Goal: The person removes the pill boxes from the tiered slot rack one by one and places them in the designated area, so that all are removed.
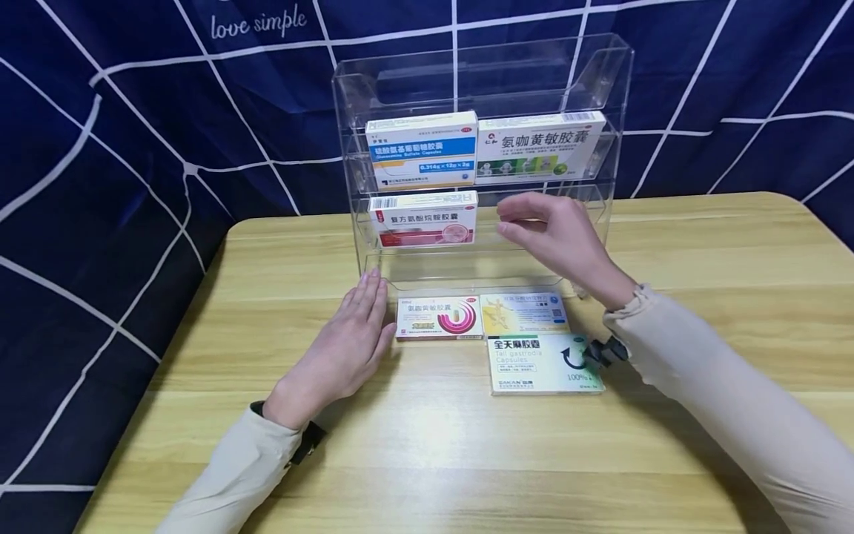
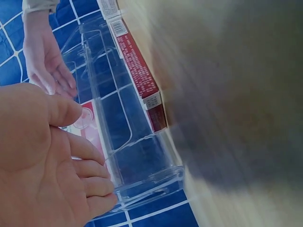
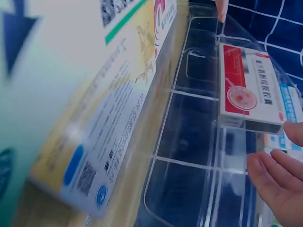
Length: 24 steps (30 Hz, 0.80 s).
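My right hand (image 1: 557,233) hovers in front of the middle tier of a clear acrylic rack (image 1: 480,263), thumb and fingers apart with nothing between them. Just left of its fingertips, a red-and-white medicine box (image 1: 427,222) stands in that tier. My left hand (image 1: 340,341) lies with straight fingers at the rack's lower left corner. Beside its thumb sits a white box with a pink swirl (image 1: 440,317). In the right wrist view, the right hand (image 3: 279,182) is relaxed below the red-and-white box (image 3: 248,87); in the left wrist view, the left hand (image 2: 52,156) shows its open palm.
The upper tier holds a blue-and-white box (image 1: 422,152) and a white box with green pictures (image 1: 540,148). On the wooden table (image 1: 427,460), a yellow-and-blue box (image 1: 525,311) and a green-and-white capsule box (image 1: 540,367) lie before the rack. A dark blue grid cloth (image 1: 267,104) hangs behind.
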Tool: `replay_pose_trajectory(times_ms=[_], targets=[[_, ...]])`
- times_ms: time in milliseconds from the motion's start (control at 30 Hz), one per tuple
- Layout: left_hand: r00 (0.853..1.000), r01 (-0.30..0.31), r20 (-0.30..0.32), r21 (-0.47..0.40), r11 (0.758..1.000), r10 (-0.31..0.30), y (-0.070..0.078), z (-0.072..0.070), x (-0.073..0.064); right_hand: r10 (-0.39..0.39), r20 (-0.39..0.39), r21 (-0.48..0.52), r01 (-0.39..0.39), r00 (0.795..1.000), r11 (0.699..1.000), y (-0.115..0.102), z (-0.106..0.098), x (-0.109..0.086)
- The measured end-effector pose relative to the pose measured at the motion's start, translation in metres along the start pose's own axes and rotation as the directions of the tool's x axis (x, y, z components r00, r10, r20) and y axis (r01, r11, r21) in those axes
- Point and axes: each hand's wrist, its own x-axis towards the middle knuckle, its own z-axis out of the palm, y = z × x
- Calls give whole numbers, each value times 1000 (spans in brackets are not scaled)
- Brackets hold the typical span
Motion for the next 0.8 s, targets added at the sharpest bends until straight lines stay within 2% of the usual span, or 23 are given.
replay_pose_trajectory(times_ms=[333,500,667,800], targets=[[1000,15,-6,-43,999,-15,1,3,-1,59,22,-18,-59,998,998,0,14,21],[1000,22,-8,-38,999,-22,2,2,0,79,24,22,-79,997,997,-1,21,27],[999,33,1,-33,999,-33,2,2,-1,75,13,56,-76,997,996,-4,29,30],[999,33,7,-34,999,-32,2,2,0,56,-3,45,-55,998,997,-5,33,31]])
